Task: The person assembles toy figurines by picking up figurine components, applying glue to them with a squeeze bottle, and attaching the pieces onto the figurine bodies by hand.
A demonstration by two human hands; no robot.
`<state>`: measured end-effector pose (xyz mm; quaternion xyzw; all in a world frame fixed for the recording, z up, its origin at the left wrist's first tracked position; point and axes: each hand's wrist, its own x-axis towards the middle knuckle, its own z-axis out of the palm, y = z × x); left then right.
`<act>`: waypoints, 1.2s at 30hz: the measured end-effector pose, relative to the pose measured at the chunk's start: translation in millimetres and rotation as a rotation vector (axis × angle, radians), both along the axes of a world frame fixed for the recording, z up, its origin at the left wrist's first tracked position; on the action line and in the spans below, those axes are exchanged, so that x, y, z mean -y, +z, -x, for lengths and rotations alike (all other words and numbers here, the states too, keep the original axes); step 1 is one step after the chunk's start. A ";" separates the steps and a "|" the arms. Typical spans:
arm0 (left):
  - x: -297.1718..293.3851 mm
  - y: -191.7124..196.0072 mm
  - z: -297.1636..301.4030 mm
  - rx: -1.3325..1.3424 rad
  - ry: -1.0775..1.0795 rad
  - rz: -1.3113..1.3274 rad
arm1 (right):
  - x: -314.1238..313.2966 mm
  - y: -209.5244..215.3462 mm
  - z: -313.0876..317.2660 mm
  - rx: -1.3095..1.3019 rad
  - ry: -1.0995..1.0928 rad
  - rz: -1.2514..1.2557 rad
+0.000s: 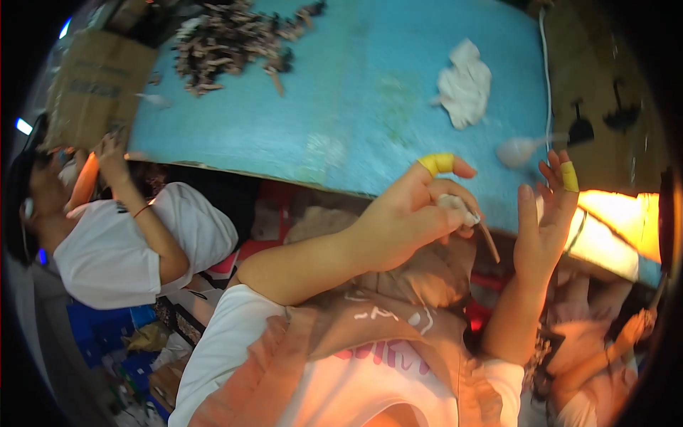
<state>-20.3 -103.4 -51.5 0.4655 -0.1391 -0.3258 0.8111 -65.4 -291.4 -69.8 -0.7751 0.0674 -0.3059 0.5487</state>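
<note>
My left hand (pixel 420 213) is raised in front of the table's near edge, with yellow tape round its index finger. Its thumb and fingers pinch a small whitish wad (pixel 455 206), and a slim brown strip (pixel 489 242) sticks out beside it. Whether the two are joined I cannot tell. To the right, apart from the left hand, my right hand (pixel 544 220) is held up with its fingers apart and yellow tape on one finger. Just beyond it on the table lies a translucent squeeze bottle with a thin nozzle (pixel 518 151). A crumpled white cloth (pixel 464 84) lies farther back.
A blue-covered table (pixel 341 99) spans the far side, with a heap of small brown pieces (pixel 231 46) at its back left. Cardboard boxes (pixel 96 92) flank it. A co-worker in white (pixel 142 249) sits at left; another person (pixel 597 349) is at lower right, near a bright lamp glow.
</note>
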 end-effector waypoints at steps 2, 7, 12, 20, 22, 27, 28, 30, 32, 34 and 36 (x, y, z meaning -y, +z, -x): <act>-5.9 6.2 -18.7 -0.048 -0.060 -0.133 | 4.6 -2.9 -15.0 -0.129 -0.069 0.257; -30.5 32.5 -136.2 0.222 0.009 -0.631 | 1.1 -17.8 -29.4 -0.098 -0.062 0.338; -51.6 91.4 -272.8 0.528 0.814 -0.326 | -0.2 -17.1 -28.9 -0.116 -0.073 0.441; -47.2 13.4 -281.6 0.867 0.200 -2.048 | -1.9 -16.2 -27.1 -0.112 -0.109 0.504; -44.4 7.8 -267.8 1.028 0.252 -2.003 | -2.8 -16.7 -24.5 -0.084 -0.103 0.517; -20.6 6.7 -194.8 1.379 0.385 -1.339 | -4.2 -20.2 -22.9 -0.043 -0.100 0.393; -13.3 9.0 -177.0 1.330 0.395 -1.147 | -3.7 -23.4 -23.0 0.019 -0.122 0.316; -6.6 14.4 -136.5 0.603 0.265 -0.635 | -0.3 -24.0 -21.3 0.006 -0.120 0.296; -8.9 21.4 -98.9 0.001 0.061 -0.068 | 1.5 -23.6 -13.0 0.032 0.005 0.123; -14.0 12.1 -73.4 -0.170 -0.053 0.101 | -5.8 -12.9 0.6 -0.045 0.021 -0.084; -12.7 7.4 -45.9 -0.336 -0.124 0.284 | -9.9 -0.9 14.1 -0.100 0.228 -0.368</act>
